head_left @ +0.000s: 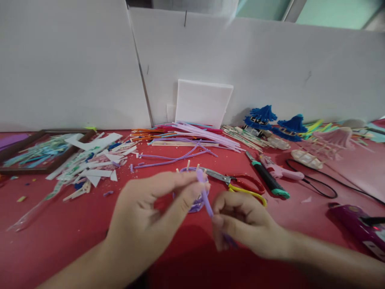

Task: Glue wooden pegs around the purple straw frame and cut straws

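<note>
A purple fuzzy strip (207,200) slants between my two hands. My left hand (153,212) pinches its upper end between thumb and fingertips. Lower down and to the right, my right hand (245,224) grips the strip, and its tail sticks out below the fingers. Behind my left fingertips, on the red table (120,216), stands a small round purple piece (197,206) with short wooden sticks rising from it, partly hidden by the hand. Scissors (240,186) with red and yellow handles lie just behind my right hand.
Purple, orange and wooden sticks (207,136) lie at the back. Paper scraps (99,172) and a brown frame (48,166) are at left. At right are a black-green cutter (270,180), pink glue gun (281,171), its cable, blue-roofed models (261,116) and a magenta device (355,224).
</note>
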